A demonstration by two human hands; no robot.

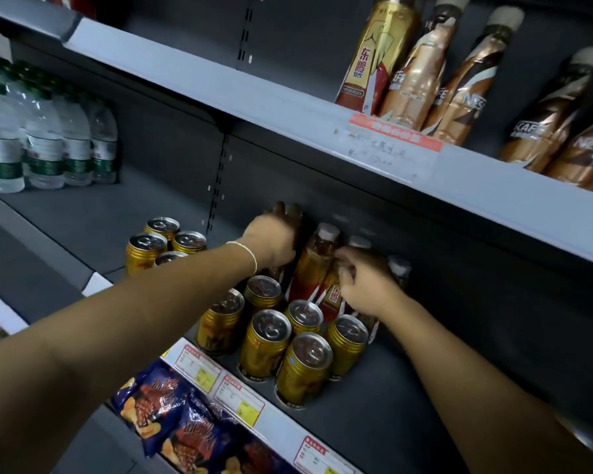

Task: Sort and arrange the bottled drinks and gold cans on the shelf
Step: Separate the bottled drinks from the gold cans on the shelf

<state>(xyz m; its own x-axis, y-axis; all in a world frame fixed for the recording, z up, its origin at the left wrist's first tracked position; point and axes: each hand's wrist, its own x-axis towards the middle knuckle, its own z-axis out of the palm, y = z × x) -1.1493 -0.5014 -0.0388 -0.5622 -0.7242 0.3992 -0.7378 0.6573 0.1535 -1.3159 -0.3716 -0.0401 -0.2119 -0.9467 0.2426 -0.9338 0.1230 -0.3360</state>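
Dim, soft light; deep shadow under the upper shelf (220,94), wide-angle bending at edges, slight blur throughout.

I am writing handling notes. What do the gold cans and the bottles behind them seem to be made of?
Gold cans: probably metal, with glossy gold sides and silvery tops with pull tabs.
Bottles: likely clear plastic, since dark drink shows below the white caps; a shiny printed wrap covers them lower down.

10 gold cans (267,347), approx. 5 bottled drinks (313,266) behind
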